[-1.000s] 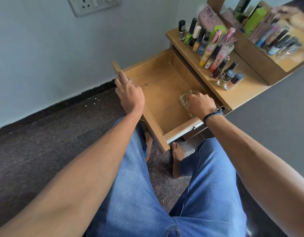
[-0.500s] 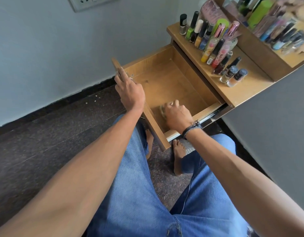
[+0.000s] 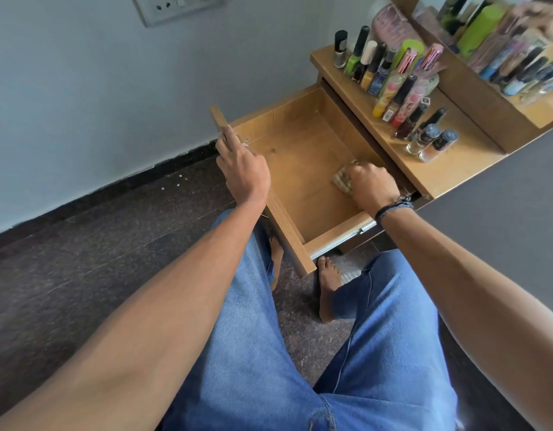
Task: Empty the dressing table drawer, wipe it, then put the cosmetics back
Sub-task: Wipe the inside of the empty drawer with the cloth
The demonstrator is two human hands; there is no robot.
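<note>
Wiping: right hand clamped on a folded cloth, pressing it onto the drawer floor, close to the right wall.
Drawer: pulled well out from under the surface, bare wood floor showing around the cloth.
Left hand: gripping the top edge of the front panel, near its far end, well apart from the right hand.
Cosmetics: bottles and tubes standing upright in tight rows on the surface, just right of the drawer.
Mirror: behind the rows, reflecting them, blurred.
Person: seated, blue jeans, bare foot on the dark floor below the drawer, dark wristband on the right wrist.
Wall: socket plate at top left.
</note>
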